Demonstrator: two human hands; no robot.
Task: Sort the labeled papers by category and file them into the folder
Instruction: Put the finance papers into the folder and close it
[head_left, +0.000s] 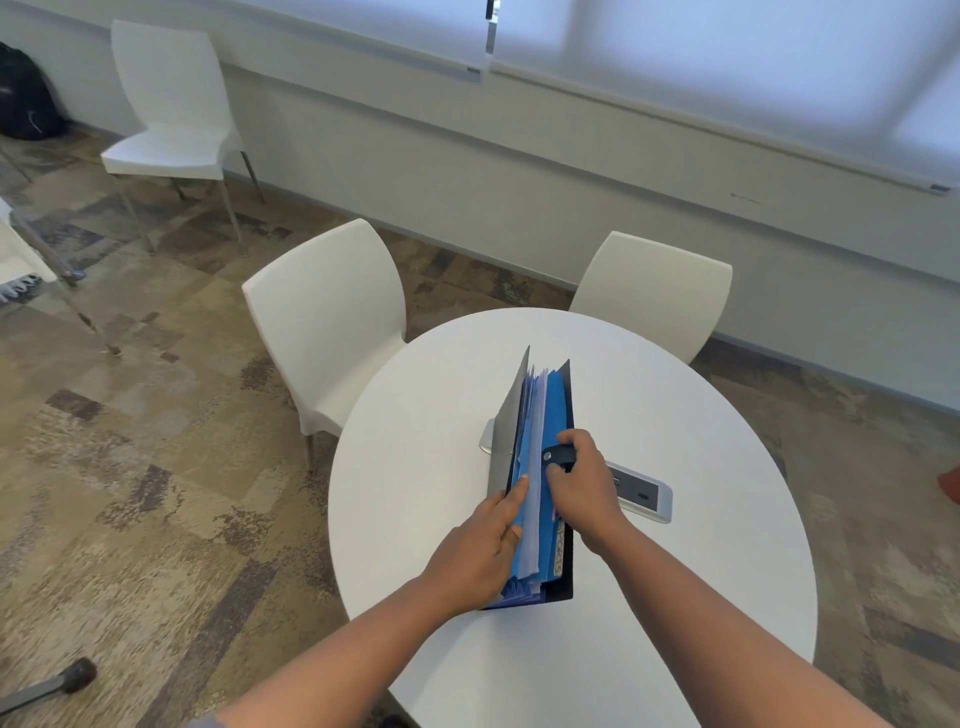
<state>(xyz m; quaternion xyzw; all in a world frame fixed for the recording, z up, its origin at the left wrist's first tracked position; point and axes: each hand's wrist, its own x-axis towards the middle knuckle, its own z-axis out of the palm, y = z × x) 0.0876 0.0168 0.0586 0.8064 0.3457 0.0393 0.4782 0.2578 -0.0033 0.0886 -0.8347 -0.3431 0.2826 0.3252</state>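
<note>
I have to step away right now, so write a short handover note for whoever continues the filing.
Left hand: fingers pinch into the blue papers, parting them.
Right hand: grips the black clasp on the folder's right cover.
The folder stands on its spine, part open, mid-way across the round white table, over a grey power strip.
Done: papers appear to be in the folder; no loose sheets are visible on the table.
Left: probably check the order and close it.
</note>
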